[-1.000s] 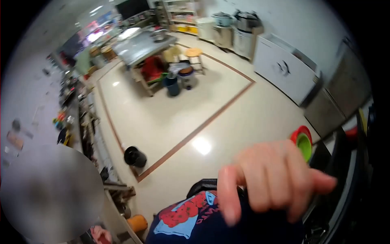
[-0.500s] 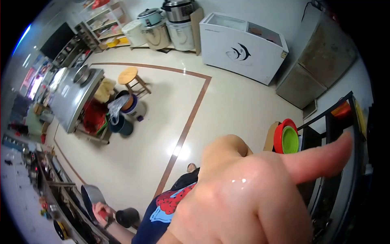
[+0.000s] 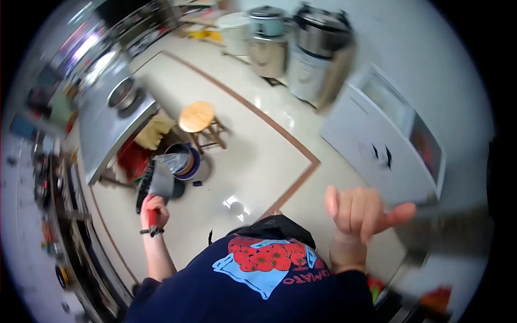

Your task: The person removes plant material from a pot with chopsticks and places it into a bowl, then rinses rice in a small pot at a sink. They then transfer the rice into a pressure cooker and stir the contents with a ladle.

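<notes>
Cream floor (image 3: 253,167) spreads below the left grip (image 3: 153,207), clutching a red-handled utensil (image 3: 161,185), and the unclenched right grip (image 3: 356,211).

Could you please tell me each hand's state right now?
Left hand: closed, holding a red-handled, broad-bladed metal cleaver.
Right hand: fingers partly curled, nothing visibly held; closure unclear.

A kitchen: the left fingers (image 3: 152,202) grip a cleaver (image 3: 161,181), and beyond them stands a metal table (image 3: 97,140) with a metal bowl (image 3: 123,93). Past the right fingers (image 3: 357,208) is a chest freezer (image 3: 355,129); farther ahead of them sit a rice cooker (image 3: 266,24) and pressure cooker (image 3: 322,36).
</notes>
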Available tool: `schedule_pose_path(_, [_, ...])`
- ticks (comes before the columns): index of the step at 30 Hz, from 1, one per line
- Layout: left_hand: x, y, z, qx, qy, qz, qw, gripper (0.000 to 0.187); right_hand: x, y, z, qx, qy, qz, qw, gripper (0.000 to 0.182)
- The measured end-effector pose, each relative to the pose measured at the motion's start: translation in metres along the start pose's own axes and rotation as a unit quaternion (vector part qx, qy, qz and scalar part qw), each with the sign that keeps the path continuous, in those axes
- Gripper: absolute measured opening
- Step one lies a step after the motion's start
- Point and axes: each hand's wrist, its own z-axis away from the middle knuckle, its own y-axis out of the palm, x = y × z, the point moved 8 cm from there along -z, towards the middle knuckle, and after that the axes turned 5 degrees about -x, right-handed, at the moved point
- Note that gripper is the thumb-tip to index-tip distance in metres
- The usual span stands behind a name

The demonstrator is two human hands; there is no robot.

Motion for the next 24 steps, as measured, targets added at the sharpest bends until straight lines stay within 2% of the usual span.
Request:
schedule_pose_path(2, [-0.01,0.009,-0.047,-0.067,0.072,0.06,0.993,0.027,-0.029,-0.13,-0.027,-0.17,0.06,-0.033,0.983,0.064])
schedule_pose_path(3, [-0.017,0.013,-0.068,-0.077,0.108,0.067,0.989,0.028,-0.049,-0.191,-0.034,-0.265,0.096,-0.064,0.957,0.062])
schedule_pose_path(4, [-0.027,-0.004,-0.048,-0.088,0.143,0.062,0.984,0.028,-0.054,-0.183,-0.028,-0.25,0.108,-0.068,0.96,0.062])
schedule_pose_path(6, [-0.048,-0.011,-0.094,-0.14,0.216,0.06,0.964,0.026,-0.097,-0.277,-0.051,-0.309,0.176,-0.086,0.931,0.061])
schedule_pose_path(8, [-0.108,-0.049,-0.138,-0.192,0.299,0.015,0.935,0.02,-0.132,-0.338,-0.073,-0.309,0.203,-0.088,0.925,0.058])
schedule_pose_path(9, [-0.105,-0.036,-0.166,-0.317,0.388,-0.056,0.864,0.014,-0.153,-0.389,-0.079,-0.344,0.264,-0.015,0.901,0.053])
schedule_pose_path(10, [-0.131,-0.059,-0.205,-0.312,0.351,0.029,0.882,0.01,-0.171,-0.425,-0.083,-0.374,0.321,0.06,0.868,0.047])
schedule_pose_path(11, [-0.131,-0.045,-0.235,-0.228,0.33,0.047,0.915,0.012,-0.187,-0.445,-0.095,-0.356,0.324,0.055,0.875,0.047])
schedule_pose_path(12, [-0.125,-0.026,-0.267,-0.308,0.35,0.122,0.876,0.016,-0.197,-0.494,-0.099,-0.443,0.333,0.155,0.818,0.04])
schedule_pose_path(13, [-0.155,-0.031,-0.323,-0.224,0.305,0.123,0.918,0.019,-0.194,-0.535,-0.101,-0.522,0.342,0.256,0.738,0.033])
schedule_pose_path(14, [-0.13,0.012,-0.337,-0.236,0.295,0.148,0.914,0.015,-0.201,-0.561,-0.117,-0.507,0.366,0.259,0.736,0.033])
schedule_pose_path(16, [-0.126,0.068,-0.386,-0.279,0.302,0.213,0.886,0.009,-0.216,-0.617,-0.163,-0.544,0.338,0.196,0.743,0.026])
schedule_pose_path(17, [-0.124,0.098,-0.414,-0.233,0.265,0.188,0.917,0.011,-0.225,-0.639,-0.188,-0.53,0.353,0.197,0.746,0.026])
schedule_pose_path(18, [-0.122,0.13,-0.438,-0.183,0.229,0.158,0.943,0.014,-0.23,-0.662,-0.212,-0.512,0.362,0.253,0.737,0.026])
schedule_pose_path(19, [-0.128,0.148,-0.455,-0.174,0.237,0.172,0.94,0.014,-0.237,-0.689,-0.24,-0.49,0.367,0.309,0.728,0.026])
schedule_pose_path(20, [-0.129,0.18,-0.481,-0.096,0.19,0.121,0.97,0.016,-0.255,-0.719,-0.269,-0.472,0.376,0.311,0.735,0.026])
schedule_pose_path(21, [-0.129,0.209,-0.504,-0.018,0.144,0.071,0.987,0.019,-0.273,-0.75,-0.302,-0.426,0.381,0.366,0.735,0.025])
schedule_pose_path(22, [-0.132,0.229,-0.523,0.021,0.098,0.08,0.992,0.021,-0.294,-0.781,-0.333,-0.376,0.385,0.42,0.731,0.025])
schedule_pose_path(24, [-0.151,0.256,-0.555,0.014,0.16,0.045,0.986,0.027,-0.36,-0.837,-0.399,-0.323,0.412,0.428,0.737,0.023])
